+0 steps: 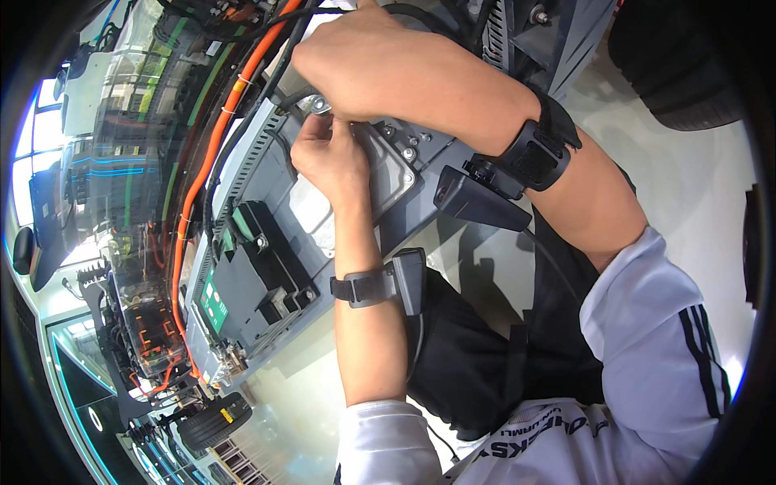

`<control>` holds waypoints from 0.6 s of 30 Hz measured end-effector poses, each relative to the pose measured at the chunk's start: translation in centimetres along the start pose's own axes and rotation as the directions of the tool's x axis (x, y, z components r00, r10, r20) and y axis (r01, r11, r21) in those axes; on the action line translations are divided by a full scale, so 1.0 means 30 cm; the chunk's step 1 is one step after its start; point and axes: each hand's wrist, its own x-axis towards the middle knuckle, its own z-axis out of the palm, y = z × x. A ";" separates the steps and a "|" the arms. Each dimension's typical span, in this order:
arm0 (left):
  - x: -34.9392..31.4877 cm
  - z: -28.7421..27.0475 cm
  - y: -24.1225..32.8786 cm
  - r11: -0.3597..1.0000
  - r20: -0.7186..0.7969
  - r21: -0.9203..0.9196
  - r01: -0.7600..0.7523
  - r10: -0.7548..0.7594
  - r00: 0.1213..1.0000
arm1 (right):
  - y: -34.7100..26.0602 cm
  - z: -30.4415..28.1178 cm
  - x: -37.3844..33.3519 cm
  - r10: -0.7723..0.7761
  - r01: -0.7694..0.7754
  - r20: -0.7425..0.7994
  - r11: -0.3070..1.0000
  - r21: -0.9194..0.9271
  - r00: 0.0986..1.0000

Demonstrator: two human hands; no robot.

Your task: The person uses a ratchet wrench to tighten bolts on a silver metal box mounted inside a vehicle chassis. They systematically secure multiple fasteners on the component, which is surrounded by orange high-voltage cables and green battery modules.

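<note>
Left hand (333, 158): narrow pinch, six o'clock, by the shiny round piece (321, 106).
Right hand (349, 69): curled, one o'clock; can't tell its grip.
Round piece: best kept straight, steady.

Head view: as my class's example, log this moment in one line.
left hand: at round metal fitting | right hand: beside same fitting | around: silver metal cover, orange cable, black module

Brightly lit, washed out at windows (50, 129) beyond the left edge of the grey casing (406, 217), softly shadowed on the floor (618, 149) past its right edge, bowed and black-rimmed.
</note>
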 end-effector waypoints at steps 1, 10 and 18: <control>0.000 0.005 -0.008 1.000 -0.006 -0.029 -0.007 0.007 1.000 | 0.002 0.003 0.003 0.005 -0.005 -0.051 1.000 -0.005 0.999; -0.011 -0.005 0.024 0.995 0.016 0.087 0.042 -0.044 0.999 | 0.003 -0.012 0.014 0.088 -0.090 0.092 0.996 0.018 0.992; -0.014 -0.008 -0.014 1.000 -0.008 0.029 0.008 -0.008 1.000 | -0.035 0.010 -0.003 0.026 -0.026 0.083 1.000 0.001 0.996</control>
